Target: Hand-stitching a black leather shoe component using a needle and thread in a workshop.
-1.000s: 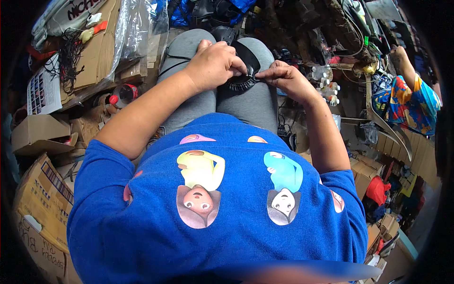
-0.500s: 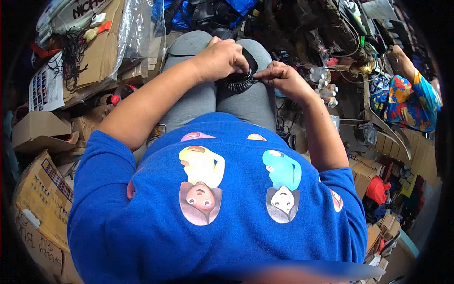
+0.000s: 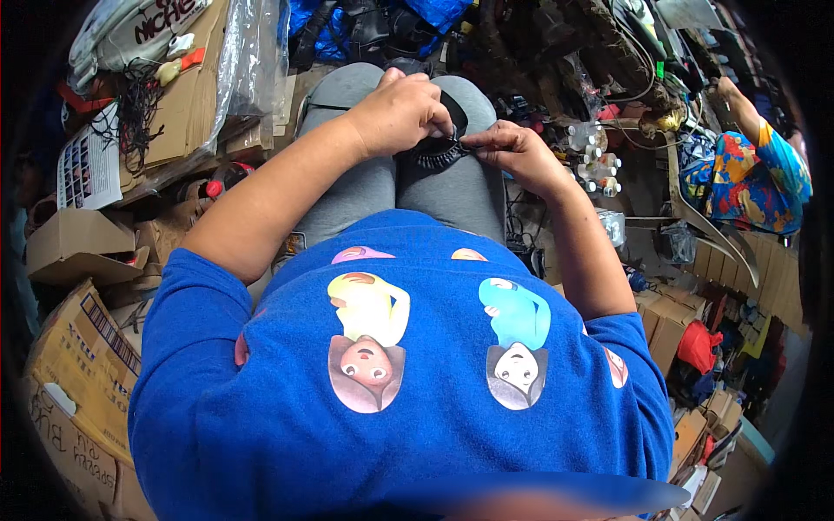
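A black curved piece, perhaps part of a shoe [image 3: 440, 160], rests over my right thigh, close to the knee. Short ribbed loops or stitches run along its near edge. My left hand [image 3: 405, 108] is closed on its upper part, with the fingers curled down and the thumb side hidden. From the right, my right hand [image 3: 519, 151] pinches with thumb and forefinger at the edge of the same piece. The fingertips of both hands nearly meet there. Whether a thread or small tool is in the right pinch is too small to tell.
Flattened cardboard in clear plastic [image 3: 187, 95] and an open brown box [image 3: 82, 247] lie at my left. Several small bottles [image 3: 595, 161] stand right of my knee. Another person's colourful sleeve [image 3: 782, 165] shows at far right. Black items on blue sheeting [image 3: 369, 35] lie ahead.
My right hand has shifted slightly left, closer to my left hand. Both hands keep their hold on the black piece.
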Demonstrator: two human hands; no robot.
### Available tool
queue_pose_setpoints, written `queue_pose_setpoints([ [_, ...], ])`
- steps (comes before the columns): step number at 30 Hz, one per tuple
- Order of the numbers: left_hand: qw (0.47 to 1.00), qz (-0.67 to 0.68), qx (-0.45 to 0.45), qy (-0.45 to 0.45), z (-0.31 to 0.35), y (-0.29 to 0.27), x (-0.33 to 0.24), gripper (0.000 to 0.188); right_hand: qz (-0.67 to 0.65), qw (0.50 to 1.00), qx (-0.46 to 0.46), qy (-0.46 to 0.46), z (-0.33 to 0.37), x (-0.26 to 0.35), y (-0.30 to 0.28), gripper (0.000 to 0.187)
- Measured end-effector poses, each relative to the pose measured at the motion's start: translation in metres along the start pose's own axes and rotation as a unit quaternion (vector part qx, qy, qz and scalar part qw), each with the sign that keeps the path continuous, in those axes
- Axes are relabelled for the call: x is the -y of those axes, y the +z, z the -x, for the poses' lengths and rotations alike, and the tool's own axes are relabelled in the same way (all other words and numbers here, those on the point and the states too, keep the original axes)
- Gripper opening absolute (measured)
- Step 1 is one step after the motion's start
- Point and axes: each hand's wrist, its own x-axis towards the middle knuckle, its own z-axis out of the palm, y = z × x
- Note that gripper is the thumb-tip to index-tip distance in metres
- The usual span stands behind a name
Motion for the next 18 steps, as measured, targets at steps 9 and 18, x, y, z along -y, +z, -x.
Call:
queue_pose_setpoints([
  [9,0.997,0.012,-0.067,-0.040,0.019,0.002,-0.001,0.014,0.013,0.999,-0.040,-0.003,0.003,0.010,0.000,0.031],
  [18,0.997,-0.024,-0.078,-0.015,0.015,-0.005,-0.004,0.014,0.064,0.998,-0.003,0.016,0.000,0.019,-0.011,0.037],
])
